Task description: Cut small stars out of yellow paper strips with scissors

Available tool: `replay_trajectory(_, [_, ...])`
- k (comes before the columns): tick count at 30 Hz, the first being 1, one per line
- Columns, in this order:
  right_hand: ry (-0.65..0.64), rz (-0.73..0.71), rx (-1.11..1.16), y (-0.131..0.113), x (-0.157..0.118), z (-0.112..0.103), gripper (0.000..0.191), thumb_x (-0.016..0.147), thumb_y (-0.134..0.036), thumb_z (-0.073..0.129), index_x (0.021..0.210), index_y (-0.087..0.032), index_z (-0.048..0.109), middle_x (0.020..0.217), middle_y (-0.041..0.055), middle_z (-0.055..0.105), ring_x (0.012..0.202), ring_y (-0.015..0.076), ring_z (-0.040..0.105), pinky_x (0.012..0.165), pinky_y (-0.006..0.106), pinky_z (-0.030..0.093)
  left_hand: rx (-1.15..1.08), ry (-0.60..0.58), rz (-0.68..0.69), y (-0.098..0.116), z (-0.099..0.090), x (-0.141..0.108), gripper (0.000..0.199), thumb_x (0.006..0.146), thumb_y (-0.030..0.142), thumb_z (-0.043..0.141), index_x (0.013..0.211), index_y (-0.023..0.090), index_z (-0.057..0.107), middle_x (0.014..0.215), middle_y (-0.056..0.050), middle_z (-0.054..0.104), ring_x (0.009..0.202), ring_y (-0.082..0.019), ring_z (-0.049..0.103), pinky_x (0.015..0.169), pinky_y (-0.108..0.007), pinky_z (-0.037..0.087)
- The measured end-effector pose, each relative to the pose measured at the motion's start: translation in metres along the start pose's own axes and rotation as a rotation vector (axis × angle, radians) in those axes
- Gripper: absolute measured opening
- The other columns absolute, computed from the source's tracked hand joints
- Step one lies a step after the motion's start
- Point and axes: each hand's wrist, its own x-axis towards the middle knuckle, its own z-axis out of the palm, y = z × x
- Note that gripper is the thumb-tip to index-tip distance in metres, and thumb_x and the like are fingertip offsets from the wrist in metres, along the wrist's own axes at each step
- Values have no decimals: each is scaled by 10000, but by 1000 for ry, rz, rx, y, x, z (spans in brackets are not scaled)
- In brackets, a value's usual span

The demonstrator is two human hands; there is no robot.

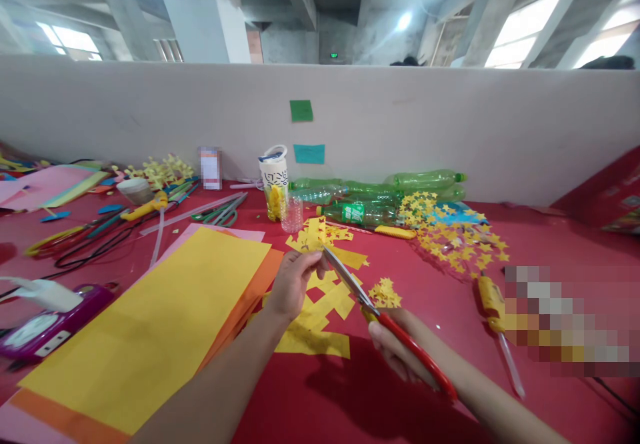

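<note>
Fingers pinched together, my left hand (293,281) holds a small strip of yellow paper (317,229) upright over the table's middle. In my right hand (400,344) is a pair of scissors (345,276) with red handles, its blades pointing up and left. The blade tips reach the left fingertips; whether they touch the paper cannot be made out. Beneath both hands lie yellow paper scraps (320,344). A small pile of yellow paper stars (385,293) sits just beyond the right hand.
Large yellow sheets (165,317) lie at left, beside a purple power strip (55,327). Green plastic bottles (365,213), a white patterned cup (274,171) and a clear cup (291,215) stand or lie behind. More stars (460,237) and a yellow glue gun (493,304) are at right.
</note>
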Motion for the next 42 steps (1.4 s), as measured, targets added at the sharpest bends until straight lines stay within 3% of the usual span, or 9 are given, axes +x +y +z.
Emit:
replay_trajectory(7, [5,-6,1,0,2,1,413,814,-568,412,681,-177,434,398,-72,403,341,58,363,361,166,266,12,-65,-22,-1,1,-1,271,769,198,511,529,128,619,521,-19,550,540,-104,465,597,-251,367])
replay_trajectory(17, [18,-17,-9,2,2,0,388,818,-536,435,678,-175,444,399,-74,409,341,56,371,361,158,272,24,-57,-55,4,4,-3,292,757,230,502,494,139,590,497,-14,506,537,-109,449,584,-258,355])
replay_trajectory(25, [-10,-5,29,6,3,-1,422,806,-577,418,691,-172,447,400,-73,414,329,50,359,345,149,268,-54,-158,-161,3,-1,-2,348,768,250,439,453,149,545,426,1,425,507,-108,414,567,-260,337])
replay_trajectory(37, [-4,19,6,2,3,-1,437,806,-588,400,674,-174,447,368,-80,397,303,48,351,327,142,261,65,-46,-85,-1,2,-2,268,750,223,533,516,140,635,532,-27,562,562,-113,470,631,-253,385])
replay_trajectory(42, [22,13,14,6,4,0,439,820,-578,385,684,-167,459,379,-75,407,318,46,364,336,141,274,120,-70,-84,0,2,-2,255,748,220,534,533,144,649,554,-29,586,591,-123,498,661,-259,389])
